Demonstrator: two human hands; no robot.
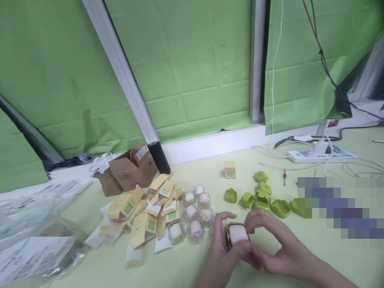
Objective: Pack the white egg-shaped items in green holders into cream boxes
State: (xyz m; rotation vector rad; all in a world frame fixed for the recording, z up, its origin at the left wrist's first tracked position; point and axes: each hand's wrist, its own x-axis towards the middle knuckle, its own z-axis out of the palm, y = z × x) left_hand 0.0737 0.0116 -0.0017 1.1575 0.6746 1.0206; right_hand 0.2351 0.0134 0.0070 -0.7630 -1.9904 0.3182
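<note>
My left hand (pixel 220 244) and my right hand (pixel 271 240) meet low in the middle of the view, both closed around one small case (pixel 237 234) with a dark green rim and a pale pink-white inside. Left thumb and fingers grip its left side; right fingertips press its top and right edge. Just left of my hands lie several clear small containers (pixel 195 214) with white and pink contents. Behind my hands sit several loose green case shells (pixel 261 196). A single small tan box (pixel 229 169) stands upright farther back.
A heap of flattened tan cartons with green labels (pixel 150 212) lies left of centre. Behind it are a brown cardboard box (pixel 132 170) and a black cylinder (pixel 158 157). Clear plastic bags with papers (pixel 33 236) fill the left. A power strip (pixel 318 154) with cables sits back right.
</note>
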